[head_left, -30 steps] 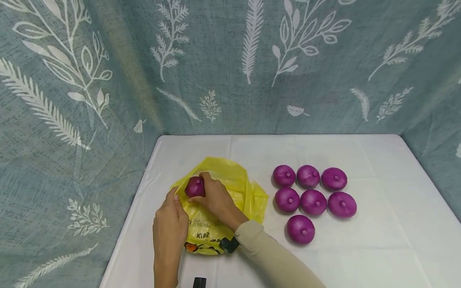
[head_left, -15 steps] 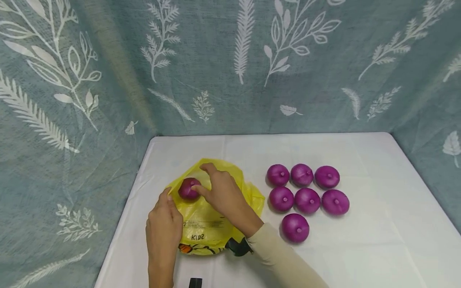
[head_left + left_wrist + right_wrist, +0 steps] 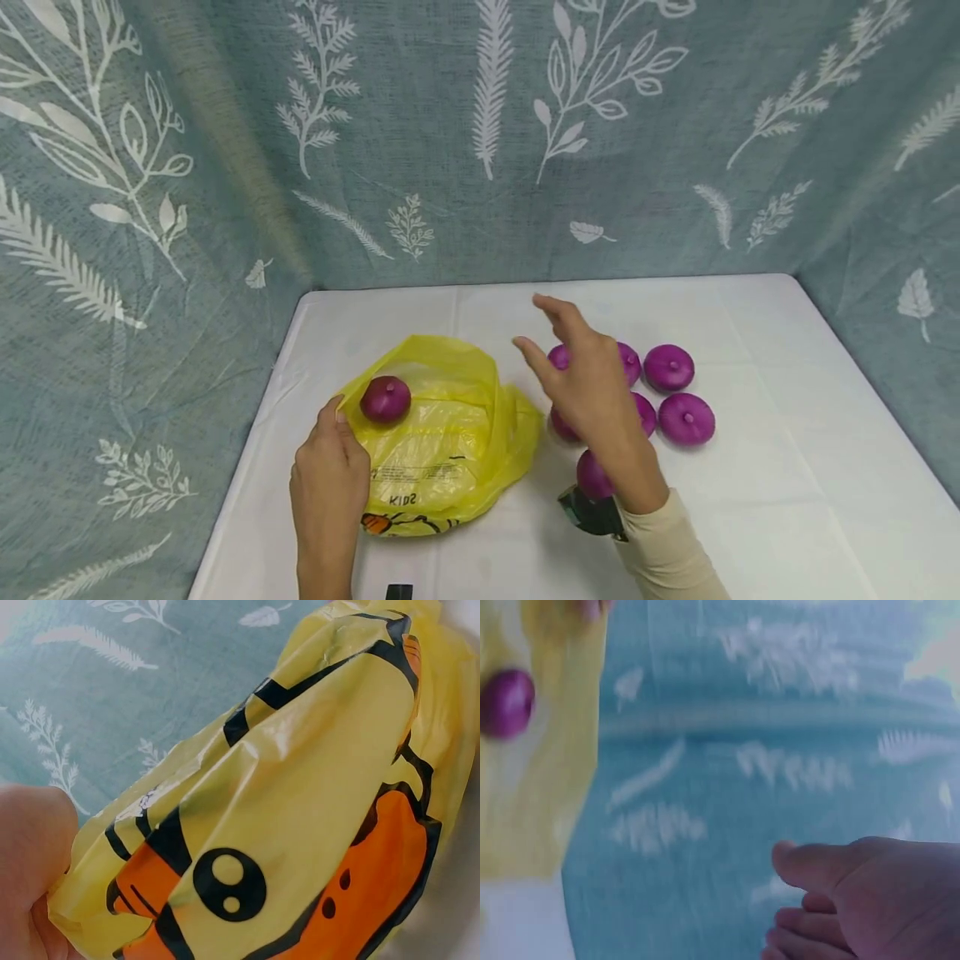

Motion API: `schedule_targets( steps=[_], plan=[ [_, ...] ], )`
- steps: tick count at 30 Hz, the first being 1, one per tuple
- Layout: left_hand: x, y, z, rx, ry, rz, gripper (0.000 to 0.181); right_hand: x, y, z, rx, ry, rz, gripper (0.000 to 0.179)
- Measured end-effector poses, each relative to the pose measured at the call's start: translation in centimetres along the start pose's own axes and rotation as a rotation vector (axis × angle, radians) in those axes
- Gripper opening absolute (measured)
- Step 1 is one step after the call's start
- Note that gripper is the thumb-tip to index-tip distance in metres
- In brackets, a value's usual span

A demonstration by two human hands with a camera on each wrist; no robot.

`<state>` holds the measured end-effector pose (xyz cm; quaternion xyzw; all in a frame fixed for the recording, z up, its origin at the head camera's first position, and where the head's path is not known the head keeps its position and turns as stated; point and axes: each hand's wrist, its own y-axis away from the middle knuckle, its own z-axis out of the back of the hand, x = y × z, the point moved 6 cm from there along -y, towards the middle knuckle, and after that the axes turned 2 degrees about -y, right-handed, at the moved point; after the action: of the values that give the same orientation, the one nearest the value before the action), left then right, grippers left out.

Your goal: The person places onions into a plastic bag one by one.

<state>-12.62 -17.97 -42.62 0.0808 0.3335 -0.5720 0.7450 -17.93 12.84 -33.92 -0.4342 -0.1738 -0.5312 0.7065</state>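
A yellow plastic bag (image 3: 427,450) with printed cartoon shapes lies on the left of the table, its mouth spread toward the back. My left hand (image 3: 330,467) pinches the bag's left edge between thumb and fingers; the left wrist view shows the printed side close up. One purple onion (image 3: 386,400) sits inside the bag mouth near that hand. My right hand (image 3: 592,392) is raised with thumb and fingers apart and nothing in it. It overlaps a group of several purple onions (image 3: 686,419) in the head view, partly hiding those on the left of the group.
The white-covered table (image 3: 780,500) ends at a blue-green leaf-patterned curtain (image 3: 450,142) behind and at both sides. A small black object (image 3: 399,592) shows at the bottom edge. A dark strap part (image 3: 592,510) is at my right wrist.
My right hand has let go of the onion in the bag and moved right, over the other onions. The left hand keeps hold of the bag's edge. The head view has shifted slightly.
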Motion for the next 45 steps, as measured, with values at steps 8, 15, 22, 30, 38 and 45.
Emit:
schedule_targets(
  steps=[8, 15, 22, 30, 38, 45],
  plan=[
    [0.2, 0.0, 0.1, 0.01, -0.011, 0.012, 0.043, -6.6, 2.4, 4.9, 0.096, 0.081, -0.069, 0.066],
    [0.5, 0.2, 0.3, 0.015, -0.014, 0.007, 0.042, -11.8, 6.5, 8.8, 0.146, 0.168, -0.209, 0.077],
    [0.5, 0.0, 0.4, 0.001, -0.015, -0.003, 0.041, -16.4, 9.9, 10.3, 0.224, 0.257, -0.322, 0.09],
    [0.5, 0.1, 0.7, 0.006, -0.02, 0.011, 0.04, -19.2, 12.3, 8.7, 0.299, 0.238, -0.432, 0.104],
    [0.4, -0.2, 0.4, 0.022, -0.005, 0.017, 0.042, -19.6, 12.7, 8.5, 0.207, 0.268, -0.391, 0.1],
    [0.1, -0.3, 0.3, 0.04, -0.009, 0.033, 0.044, -20.0, 12.9, 8.6, 0.166, 0.28, -0.399, 0.098]
  ],
)
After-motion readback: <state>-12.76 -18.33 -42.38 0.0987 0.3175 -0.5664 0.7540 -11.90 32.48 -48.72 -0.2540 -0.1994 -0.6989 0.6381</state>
